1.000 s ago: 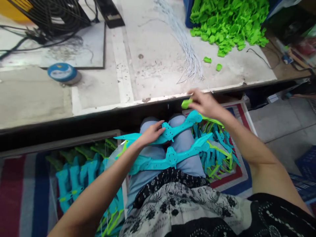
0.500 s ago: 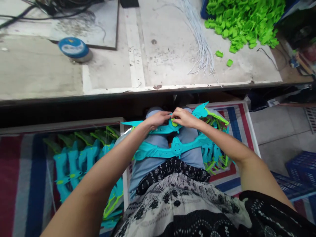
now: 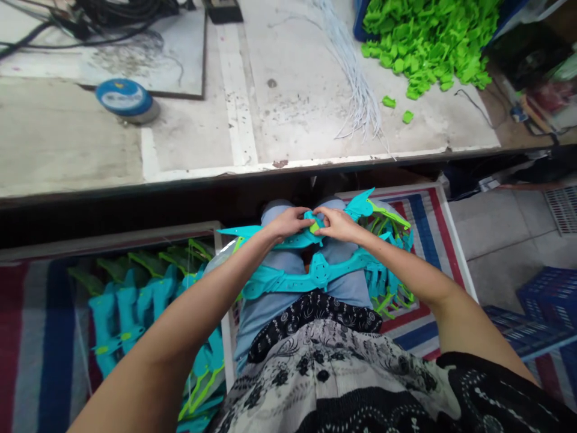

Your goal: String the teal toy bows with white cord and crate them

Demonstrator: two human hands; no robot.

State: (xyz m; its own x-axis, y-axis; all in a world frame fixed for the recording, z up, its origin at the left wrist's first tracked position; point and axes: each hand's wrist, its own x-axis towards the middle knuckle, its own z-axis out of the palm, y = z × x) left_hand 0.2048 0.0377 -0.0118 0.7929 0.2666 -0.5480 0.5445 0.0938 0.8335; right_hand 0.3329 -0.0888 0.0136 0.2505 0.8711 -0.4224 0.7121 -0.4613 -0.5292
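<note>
Frame (image 3: 300,241) of turquoise plastic lies across the knees (image 3: 276,210), gripped by the left hand (image 3: 289,222); the right hand (image 3: 337,225), fingers curled, pinches a green piece (image 3: 314,228) at its centre. Uneven pressure could skew the piece; loose steadying, tip the frame.

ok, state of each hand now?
Left hand: holding the farther turquoise piece near its middle.
Right hand: curled at the small green part; grip can't be told.
</note>
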